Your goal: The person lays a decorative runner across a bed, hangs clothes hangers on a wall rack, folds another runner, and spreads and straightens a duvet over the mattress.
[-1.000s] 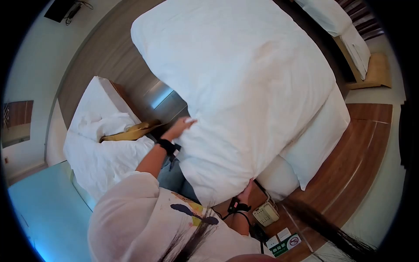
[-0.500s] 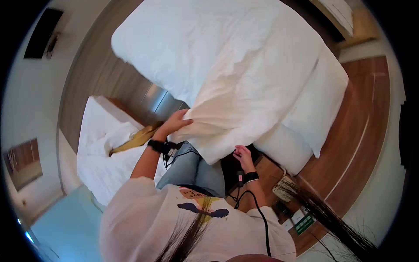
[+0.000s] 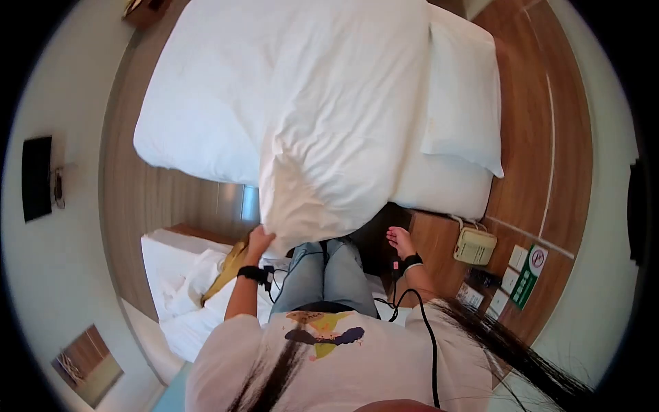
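Note:
A white duvet (image 3: 336, 117) covers much of the bed and hangs down over its near side. At the duvet's lower left corner, my left hand (image 3: 259, 243) is closed, gripping the cloth edge. My right hand (image 3: 401, 240) is just right of the duvet's near edge, apart from it, fingers loosely bent and nothing visible in them. On the bed's right side lies a white pillow (image 3: 464, 103) on the white sheet (image 3: 443, 190). Both wrists wear black bands, with cables running from them.
Behind me on the left stands a second bed (image 3: 171, 302) with white bedding and a mustard-coloured cloth (image 3: 225, 275). To my right, a wooden bedside surface (image 3: 436, 247) bears a cream telephone (image 3: 475, 246), a green sign (image 3: 529, 278) and small cards. A wooden panel (image 3: 525, 137) runs along the bed's head.
My left hand has moved down and left with the duvet edge, which now hangs straighter. My right hand has shifted right, away from the cloth. The view has turned.

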The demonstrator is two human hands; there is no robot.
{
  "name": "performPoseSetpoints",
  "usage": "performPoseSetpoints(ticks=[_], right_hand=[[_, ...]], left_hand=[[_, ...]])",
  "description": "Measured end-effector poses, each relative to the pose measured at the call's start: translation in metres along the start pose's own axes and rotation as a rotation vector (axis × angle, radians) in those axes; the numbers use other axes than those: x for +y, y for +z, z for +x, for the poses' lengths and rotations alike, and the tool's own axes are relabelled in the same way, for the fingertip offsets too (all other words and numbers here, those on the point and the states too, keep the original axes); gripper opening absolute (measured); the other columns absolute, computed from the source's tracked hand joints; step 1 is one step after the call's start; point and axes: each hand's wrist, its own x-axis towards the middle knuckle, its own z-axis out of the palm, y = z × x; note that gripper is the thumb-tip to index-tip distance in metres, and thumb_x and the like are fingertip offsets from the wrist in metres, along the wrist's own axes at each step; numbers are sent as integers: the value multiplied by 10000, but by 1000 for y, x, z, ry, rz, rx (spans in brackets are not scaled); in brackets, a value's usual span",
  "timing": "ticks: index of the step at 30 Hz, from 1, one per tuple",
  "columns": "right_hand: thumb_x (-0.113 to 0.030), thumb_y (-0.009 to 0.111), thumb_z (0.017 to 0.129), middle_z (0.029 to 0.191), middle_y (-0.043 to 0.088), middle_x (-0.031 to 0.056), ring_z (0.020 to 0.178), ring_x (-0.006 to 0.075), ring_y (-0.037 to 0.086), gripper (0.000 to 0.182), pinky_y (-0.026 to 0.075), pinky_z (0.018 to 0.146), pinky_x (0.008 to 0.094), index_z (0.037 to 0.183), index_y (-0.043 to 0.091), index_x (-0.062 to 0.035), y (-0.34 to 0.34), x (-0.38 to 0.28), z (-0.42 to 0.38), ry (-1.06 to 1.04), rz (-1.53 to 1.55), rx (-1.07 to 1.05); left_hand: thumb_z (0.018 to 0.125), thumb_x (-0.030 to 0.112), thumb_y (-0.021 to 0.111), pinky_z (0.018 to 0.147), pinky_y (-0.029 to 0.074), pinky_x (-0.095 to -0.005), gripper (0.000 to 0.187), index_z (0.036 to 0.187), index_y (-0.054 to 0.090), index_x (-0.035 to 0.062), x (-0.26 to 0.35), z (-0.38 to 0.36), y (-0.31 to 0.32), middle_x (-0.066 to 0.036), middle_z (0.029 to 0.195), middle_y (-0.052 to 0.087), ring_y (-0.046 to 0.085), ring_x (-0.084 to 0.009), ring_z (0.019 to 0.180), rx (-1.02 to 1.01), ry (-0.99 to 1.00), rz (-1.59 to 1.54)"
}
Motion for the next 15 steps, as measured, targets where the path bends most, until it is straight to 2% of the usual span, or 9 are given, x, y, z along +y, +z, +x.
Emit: performPoseSetpoints(ticks=[2,3,5,7,9,10,12,13,15], right_hand=[[-202,433,749,740,521,0,678,116,500,157,390,615,259,861,500,-116,5,11,13,57,-153,19],[-233,470,731,815,515,21,739,144,494,224,391,626,282,919,464,-112,3,20,23,89,-204,27],[-314,513,717,929,477,76,818,189,463,325,396,627,319,949,425,-104,13,16,22,196,-251,127],[-343,526,711,971,462,96,847,204,451,363,399,623,329,953,415,-97,37,3,3,239,-209,220],[-364,527,714,920,504,107,793,180,493,354,406,604,314,906,444,-78,54,-12,-17,304,-85,203],[-364,527,714,920,504,107,793,180,493,354,406,604,314,906,444,-78,52,-2,-6,300,-84,193],[-308,522,723,820,552,92,693,146,529,279,411,575,289,856,479,-66,45,28,26,219,5,-293],[-253,500,731,712,569,63,583,117,525,199,403,551,255,806,501,-68,52,17,10,195,-85,-291],[-243,490,732,725,572,60,591,118,524,187,399,546,249,813,501,-74,55,13,4,112,-173,-274]], left_hand=[[605,175,574,659,425,-332,296,844,541,4,53,-17,3,-170,783,561,548,-283,744,-180,165,-66],[629,152,574,638,426,-308,273,840,536,-17,70,-29,8,-150,758,570,555,-224,697,-243,231,-118],[657,123,580,632,405,-248,250,841,528,-38,154,-81,-27,-57,753,569,485,-94,674,-415,203,-299],[655,114,599,685,398,-232,298,915,528,-13,166,-117,-63,-32,837,560,495,-92,758,-415,131,-549],[674,82,582,682,409,-241,274,933,528,11,125,-124,-90,-29,854,557,512,-103,765,-329,-37,-766],[687,99,567,658,415,-242,263,923,520,-10,91,-119,-94,-21,856,556,513,-100,754,-248,-111,-584],[658,125,566,616,415,-278,251,859,517,-17,-5,-105,-89,-109,783,568,537,-192,703,27,-56,-188],[644,119,558,612,412,-296,221,817,517,-12,-54,-98,-86,-142,749,562,538,-237,685,155,-78,-28],[631,111,546,618,406,-315,192,782,507,-3,-86,-87,-89,-163,727,545,525,-276,682,237,-127,81]])
